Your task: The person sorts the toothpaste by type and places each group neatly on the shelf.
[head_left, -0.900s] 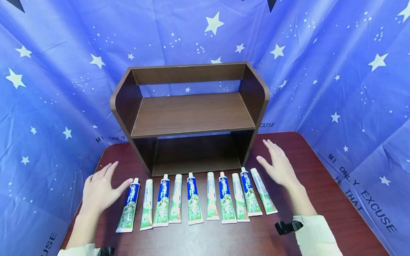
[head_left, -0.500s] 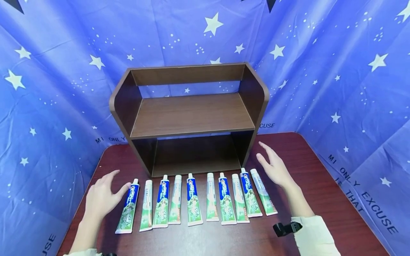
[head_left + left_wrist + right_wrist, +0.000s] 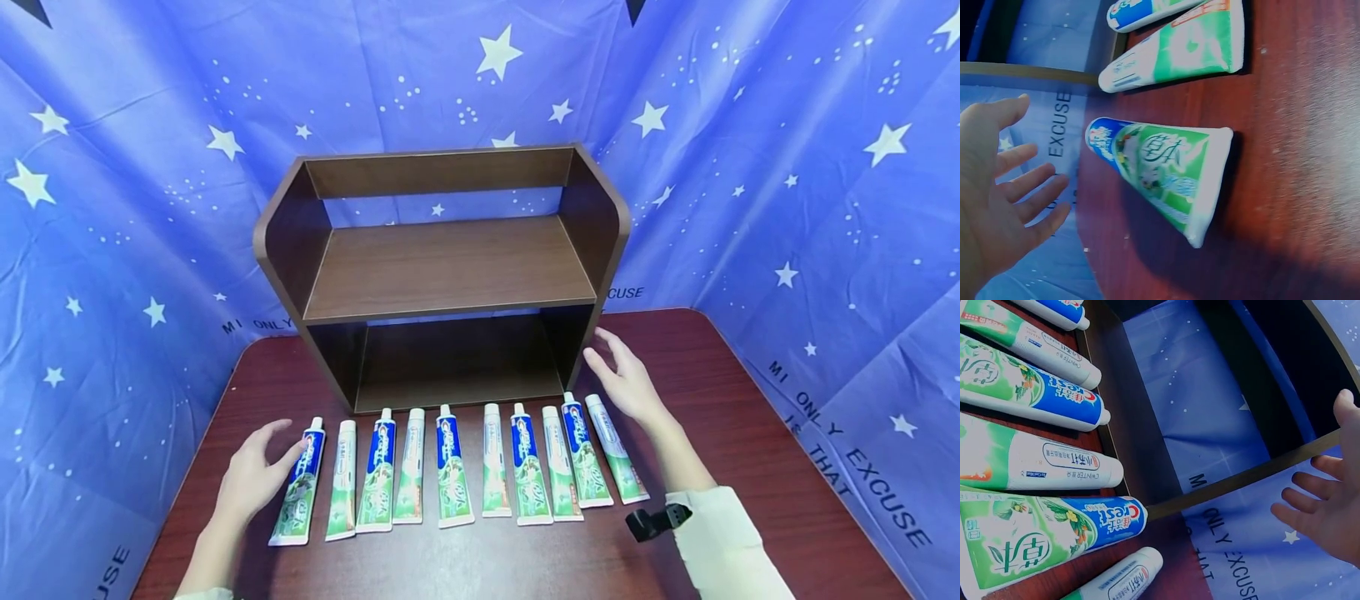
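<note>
A row of several toothpaste tubes lies on the table, blue-and-green Crest ones mixed with white-and-green ones, caps toward the shelf. My left hand hovers beside the leftmost Crest toothpaste tube; in the left wrist view the hand has spread, relaxed fingers and stands apart from that tube. My right hand, fingers extended, is by the shelf's lower right side, just above the rightmost white-and-green tube. The right wrist view shows that hand holding nothing; whether it touches the shelf I cannot tell.
A dark brown two-tier shelf stands at the back of the reddish-brown table, right behind the tube caps. Blue star-printed curtains enclose the back and both sides. A black strap device sits on the right wrist.
My right hand has moved left, toward the shelf's side. My left hand has shifted slightly right and nearer to me. The tubes and shelf have stayed in place.
</note>
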`<state>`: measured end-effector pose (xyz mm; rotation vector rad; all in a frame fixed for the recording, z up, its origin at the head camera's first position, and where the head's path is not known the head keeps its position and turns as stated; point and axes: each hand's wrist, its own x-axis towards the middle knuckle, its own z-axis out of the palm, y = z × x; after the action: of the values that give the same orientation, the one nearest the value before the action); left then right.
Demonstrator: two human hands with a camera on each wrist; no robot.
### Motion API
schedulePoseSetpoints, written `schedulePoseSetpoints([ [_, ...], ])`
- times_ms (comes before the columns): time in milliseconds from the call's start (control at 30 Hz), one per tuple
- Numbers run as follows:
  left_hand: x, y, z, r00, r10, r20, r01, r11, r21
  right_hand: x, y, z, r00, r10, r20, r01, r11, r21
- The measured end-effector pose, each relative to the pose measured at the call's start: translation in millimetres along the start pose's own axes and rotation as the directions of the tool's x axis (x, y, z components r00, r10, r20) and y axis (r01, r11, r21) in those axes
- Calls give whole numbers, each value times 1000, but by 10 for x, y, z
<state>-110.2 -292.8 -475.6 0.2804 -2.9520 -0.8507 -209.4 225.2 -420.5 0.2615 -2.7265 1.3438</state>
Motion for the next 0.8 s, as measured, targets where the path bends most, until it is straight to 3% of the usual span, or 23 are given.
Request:
schedulePoseSetpoints([
  [167, -20, -69, 98, 997, -65, 46, 69, 993, -92, 56, -3, 30, 999, 33, -42, -29, 996, 88],
  [467, -79, -167, 289, 988, -135, 75, 142, 985, -95, 118, -28, 31, 992, 98, -79, -84, 984, 158],
  [700, -131, -190, 403, 985, -167, 45, 172, 978, -121, 172, -6, 30, 986, 134, -104, -85, 921, 380],
  [800, -127, -180, 420, 986, -161, 35, 164, 980, -111, 188, 24, 29, 980, 151, -131, -83, 905, 418],
])
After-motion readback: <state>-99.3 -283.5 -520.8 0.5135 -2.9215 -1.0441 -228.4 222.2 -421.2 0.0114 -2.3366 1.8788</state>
